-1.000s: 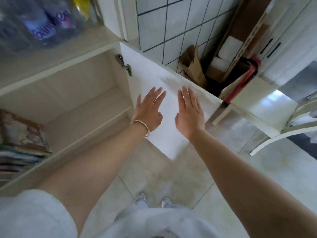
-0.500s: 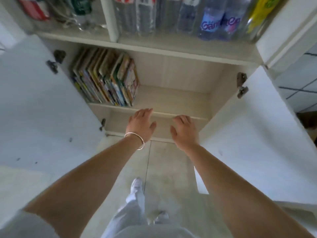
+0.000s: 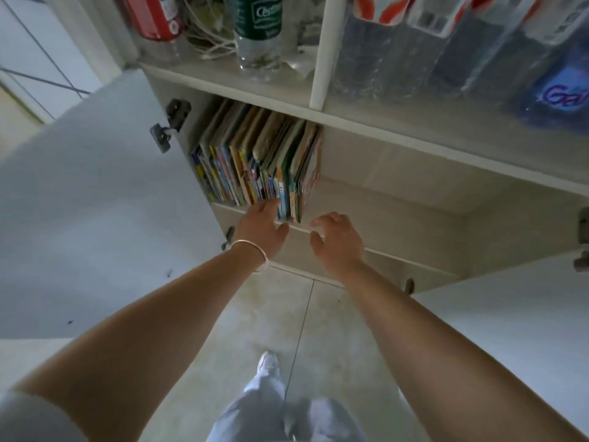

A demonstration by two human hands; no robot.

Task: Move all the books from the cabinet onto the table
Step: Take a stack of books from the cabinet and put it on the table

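Note:
Several thin, colourful books (image 3: 255, 157) stand upright in a row at the left end of the lower cabinet shelf (image 3: 382, 199). My left hand (image 3: 263, 224), with a bracelet on the wrist, has its fingers spread and its fingertips touching the lower spines of the rightmost books. Just right of the row, at the shelf's front edge, my right hand (image 3: 338, 239) is open with curled fingers and holds nothing. The table is out of view.
Both white cabinet doors stand open, the left door (image 3: 95, 202) and the right door (image 3: 510, 317) flanking my arms. On the shelf above are a green-labelled bottle (image 3: 258, 30), a red canister (image 3: 153, 17), cables and packs of water bottles (image 3: 478, 52). Tiled floor (image 3: 255, 314) lies below.
The view swung left from the right door to face the open cabinet. Both hands moved forward and left, from the door to the shelf edge, and my left fingertips now reach the books.

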